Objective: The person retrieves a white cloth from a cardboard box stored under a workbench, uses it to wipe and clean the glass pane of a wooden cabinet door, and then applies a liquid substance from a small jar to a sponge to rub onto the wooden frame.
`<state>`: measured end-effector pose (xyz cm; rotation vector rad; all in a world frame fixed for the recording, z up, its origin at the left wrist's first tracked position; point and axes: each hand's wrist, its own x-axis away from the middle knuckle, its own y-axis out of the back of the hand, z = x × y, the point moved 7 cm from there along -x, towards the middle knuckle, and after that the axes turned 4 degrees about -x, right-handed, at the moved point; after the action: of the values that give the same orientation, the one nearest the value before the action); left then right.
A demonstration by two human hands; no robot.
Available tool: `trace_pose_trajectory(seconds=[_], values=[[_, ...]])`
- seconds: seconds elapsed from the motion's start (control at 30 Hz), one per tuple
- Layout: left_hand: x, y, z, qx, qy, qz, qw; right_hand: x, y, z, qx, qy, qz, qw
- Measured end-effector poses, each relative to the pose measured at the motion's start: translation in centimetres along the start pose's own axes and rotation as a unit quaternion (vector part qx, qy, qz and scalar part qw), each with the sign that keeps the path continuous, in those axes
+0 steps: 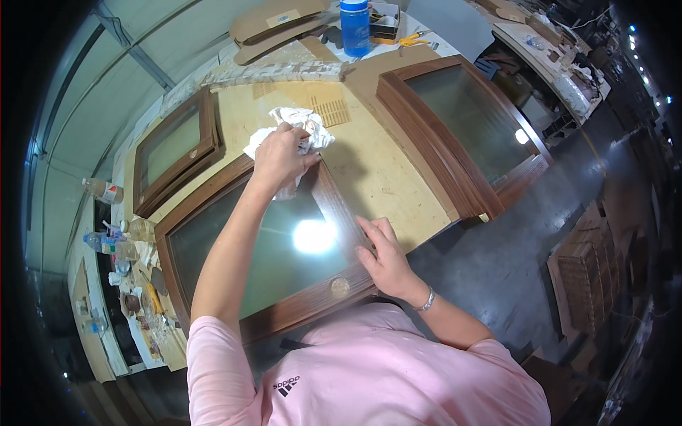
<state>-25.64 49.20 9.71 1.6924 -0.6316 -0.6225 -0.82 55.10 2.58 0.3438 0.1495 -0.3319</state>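
In front of me a brown wood-framed glass panel (284,263) lies tilted on the yellow worktable (383,184), its near edge against my body. A bright lamp reflects in its glass. My left hand (280,160) reaches across to the far side of the frame, its fingers closed on a crumpled white cloth (309,124); part of the cloth hangs over the far corner. On the right edge of the frame rests my right hand (386,257), thumb and fingers apart along the wood, holding no tool. A round pale mark shows on the near rail.
A smaller framed glass panel (174,153) stands at the left, and stacked framed panels (465,128) lie at the right. Behind are a blue canister (355,28), orange-handled pliers (413,39) and cardboard (277,28). Several bottles (117,245) crowd the left; boxes (586,273) stand at right.
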Motion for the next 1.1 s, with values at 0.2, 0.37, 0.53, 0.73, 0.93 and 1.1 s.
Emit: trace_pose_trajectory(seconds=[0.2,0.37,0.53,0.73,0.93,1.1], values=[[-0.2,0.4,-0.6,-0.015,-0.020,0.001,1.000,0.1,-0.1,-0.4,0.002,0.002,-0.008,1.000],[2.6,-1.3,-2.4,-0.002,-0.136,-0.096,0.986,0.2,-0.6,-0.9,-0.018,-0.010,-0.007,1.000],[4.8,-0.2,4.4,-0.037,-0.074,-0.126,0.988,0.4,-0.3,-0.4,-0.034,-0.035,0.004,0.999],[13.3,5.5,22.3,-0.099,0.116,-0.133,0.979,0.2,-0.5,-0.5,-0.019,-0.005,-0.003,1.000],[9.6,2.3,10.0,0.019,-0.145,-0.216,0.965,0.3,-0.2,-0.7,-0.015,-0.041,0.012,0.999],[14.1,1.7,13.2,0.032,-0.114,-0.095,0.988,0.2,0.0,-0.6,-0.004,-0.019,0.031,0.999]])
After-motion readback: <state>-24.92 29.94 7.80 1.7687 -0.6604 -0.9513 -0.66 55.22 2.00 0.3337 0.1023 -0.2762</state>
